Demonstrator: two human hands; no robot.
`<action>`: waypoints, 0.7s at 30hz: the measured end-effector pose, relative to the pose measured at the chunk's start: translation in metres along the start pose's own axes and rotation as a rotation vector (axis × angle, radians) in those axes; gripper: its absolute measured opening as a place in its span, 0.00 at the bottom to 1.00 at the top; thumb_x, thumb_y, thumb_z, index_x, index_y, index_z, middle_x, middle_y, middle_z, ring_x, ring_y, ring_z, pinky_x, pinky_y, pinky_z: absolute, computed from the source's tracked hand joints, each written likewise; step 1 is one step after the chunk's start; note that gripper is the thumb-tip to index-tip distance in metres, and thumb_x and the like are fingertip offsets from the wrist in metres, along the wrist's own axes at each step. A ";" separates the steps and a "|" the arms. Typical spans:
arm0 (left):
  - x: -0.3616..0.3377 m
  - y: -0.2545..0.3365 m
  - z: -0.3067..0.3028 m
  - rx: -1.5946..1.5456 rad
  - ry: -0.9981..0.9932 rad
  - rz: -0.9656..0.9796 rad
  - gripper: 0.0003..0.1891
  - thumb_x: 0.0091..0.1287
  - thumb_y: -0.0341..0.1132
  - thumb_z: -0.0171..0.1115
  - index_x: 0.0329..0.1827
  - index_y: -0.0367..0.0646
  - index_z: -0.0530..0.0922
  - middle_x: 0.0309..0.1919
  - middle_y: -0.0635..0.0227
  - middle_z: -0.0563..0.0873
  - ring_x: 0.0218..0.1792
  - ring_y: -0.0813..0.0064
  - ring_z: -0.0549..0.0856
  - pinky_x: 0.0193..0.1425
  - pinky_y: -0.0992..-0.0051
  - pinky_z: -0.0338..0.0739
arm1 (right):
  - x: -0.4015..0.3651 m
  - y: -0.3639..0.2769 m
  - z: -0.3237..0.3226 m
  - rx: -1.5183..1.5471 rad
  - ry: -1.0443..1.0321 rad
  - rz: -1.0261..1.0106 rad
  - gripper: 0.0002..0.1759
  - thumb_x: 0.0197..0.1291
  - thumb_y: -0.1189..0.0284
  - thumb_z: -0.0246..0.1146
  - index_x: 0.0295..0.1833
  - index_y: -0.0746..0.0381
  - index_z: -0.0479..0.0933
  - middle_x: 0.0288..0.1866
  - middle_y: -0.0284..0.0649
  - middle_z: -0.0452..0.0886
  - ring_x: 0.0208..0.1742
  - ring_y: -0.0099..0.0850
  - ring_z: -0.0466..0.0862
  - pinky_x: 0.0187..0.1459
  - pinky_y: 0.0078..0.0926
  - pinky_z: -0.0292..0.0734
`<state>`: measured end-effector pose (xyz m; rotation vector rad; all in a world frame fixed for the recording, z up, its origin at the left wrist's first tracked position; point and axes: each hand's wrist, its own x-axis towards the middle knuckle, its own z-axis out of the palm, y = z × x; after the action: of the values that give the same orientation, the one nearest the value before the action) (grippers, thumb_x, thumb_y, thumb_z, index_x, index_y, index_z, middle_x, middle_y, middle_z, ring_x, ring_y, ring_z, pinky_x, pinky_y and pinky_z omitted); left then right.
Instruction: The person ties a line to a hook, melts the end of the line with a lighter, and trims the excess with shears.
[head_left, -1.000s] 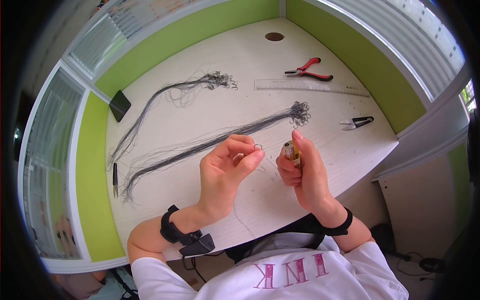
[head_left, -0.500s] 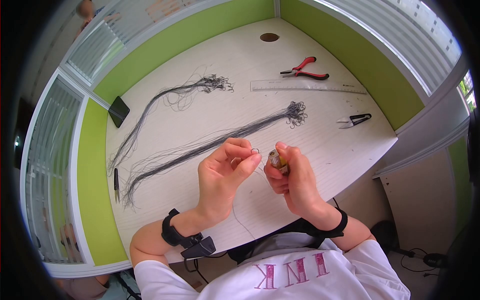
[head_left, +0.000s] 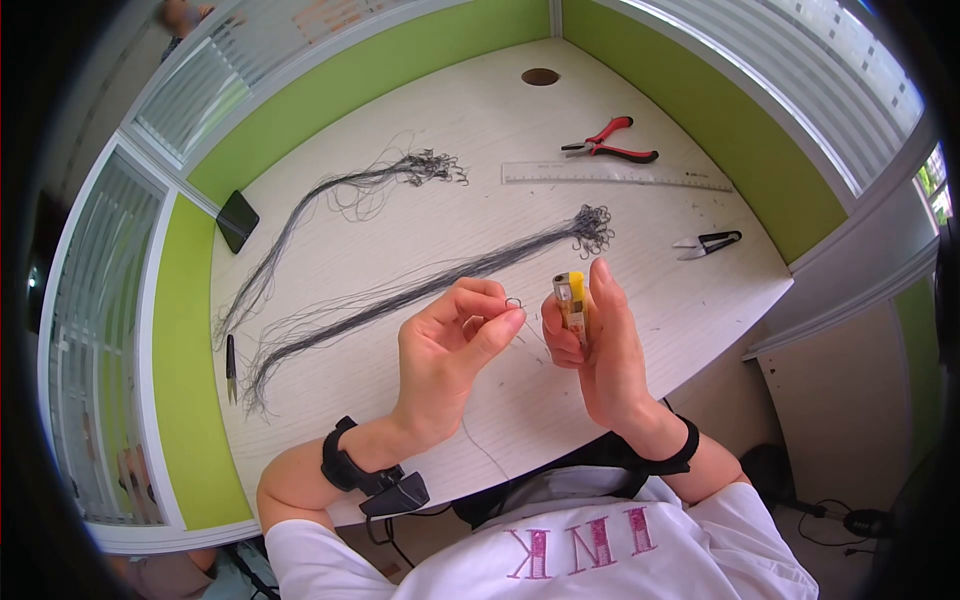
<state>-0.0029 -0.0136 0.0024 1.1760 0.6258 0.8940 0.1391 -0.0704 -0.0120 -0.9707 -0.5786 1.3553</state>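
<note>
Between thumb and forefinger, my left hand [head_left: 450,345] pinches a small dark fishing hook [head_left: 514,302], its bend showing above the fingertips. A thin line [head_left: 482,447] hangs below that hand towards the table's front edge. My right hand [head_left: 612,360] is wrapped round a yellow lighter [head_left: 570,300] with a metal top, held upright with the thumb raised beside it. No flame shows. The lighter is apart from the hook, to its right. Beyond my hands lies a long bundle of dark lines [head_left: 400,292], with many hooks [head_left: 593,230] clustered at its right end.
A second bundle of hooked lines [head_left: 300,207] lies farther back. Red-handled pliers [head_left: 612,142] and a clear ruler [head_left: 610,175] are at the back right, thread snips [head_left: 708,244] at right. Tweezers [head_left: 231,368] and a black flat device [head_left: 238,222] sit along the left. Green partitions [head_left: 400,75] border the table.
My right hand has moved slightly right and away from the hook. Its thumb has lifted off the lighter's top, and the lighter now stands more upright. My left hand has barely moved.
</note>
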 end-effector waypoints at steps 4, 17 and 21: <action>0.000 -0.002 -0.002 -0.061 -0.014 0.002 0.03 0.59 0.22 0.62 0.35 0.38 0.78 0.40 0.72 0.76 0.39 0.85 0.75 0.43 0.83 0.70 | -0.007 -0.009 0.016 -0.143 0.029 -0.253 0.14 0.63 0.65 0.59 0.32 0.65 0.75 0.26 0.30 0.70 0.29 0.15 0.68 0.30 0.14 0.63; 0.000 0.001 -0.001 -0.014 0.025 -0.041 0.01 0.58 0.24 0.61 0.32 0.38 0.79 0.40 0.70 0.77 0.35 0.84 0.72 0.43 0.81 0.67 | 0.004 0.005 -0.011 -0.547 -0.003 -0.556 0.07 0.57 0.81 0.60 0.42 0.67 0.75 0.35 0.34 0.74 0.32 0.20 0.74 0.32 0.14 0.68; 0.000 0.002 -0.004 -0.063 -0.038 -0.101 0.04 0.59 0.25 0.63 0.36 0.36 0.81 0.42 0.69 0.78 0.41 0.83 0.76 0.46 0.83 0.71 | 0.004 -0.006 -0.008 -0.722 -0.019 -0.890 0.14 0.48 0.87 0.62 0.43 0.67 0.76 0.35 0.38 0.75 0.34 0.26 0.78 0.32 0.19 0.73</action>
<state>-0.0067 -0.0113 0.0029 1.0933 0.6166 0.7992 0.1499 -0.0685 -0.0116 -1.0551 -1.3698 0.3380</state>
